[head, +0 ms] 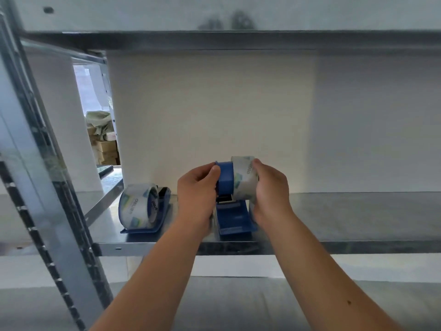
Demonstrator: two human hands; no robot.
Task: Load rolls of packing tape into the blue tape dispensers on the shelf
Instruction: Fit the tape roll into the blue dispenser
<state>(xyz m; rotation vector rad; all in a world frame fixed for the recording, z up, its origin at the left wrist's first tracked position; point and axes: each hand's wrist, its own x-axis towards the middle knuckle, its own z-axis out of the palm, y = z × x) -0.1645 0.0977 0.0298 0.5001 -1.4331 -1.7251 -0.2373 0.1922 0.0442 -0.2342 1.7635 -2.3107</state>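
Two bare forearms reaching up from the bottom edge toward the grey galvanised metal shelf [358,218]. Left hand [196,187] curled, fingers closed around the blue plastic hub [225,177] of the second blue plastic tape dispenser [235,218], thumb tip pressed on the hub's upper left side. Right hand [269,189] wrapped around the clear roll of packing tape with blue and green printing [244,177], fingertips over its top, palm against its right side. Roll held upright on edge, touching the hub's right face, raised above the dispenser's base. Base resting on the shelf near the front lip, between the two wrists.

Just to the left, apart from the hands, a blue plastic dispenser already carrying a clear printed roll [140,206], lying on the same shelf surface, roll face turned toward the camera.

At far left, a slotted grey steel upright post [43,177] slanting across the view. Behind the dispensers, a plain cream back panel [212,115]. Through the gap left of the panel, stacked brown cardboard boxes [106,146] in the distance. Overhead, the underside of the next metal shelf [214,41].
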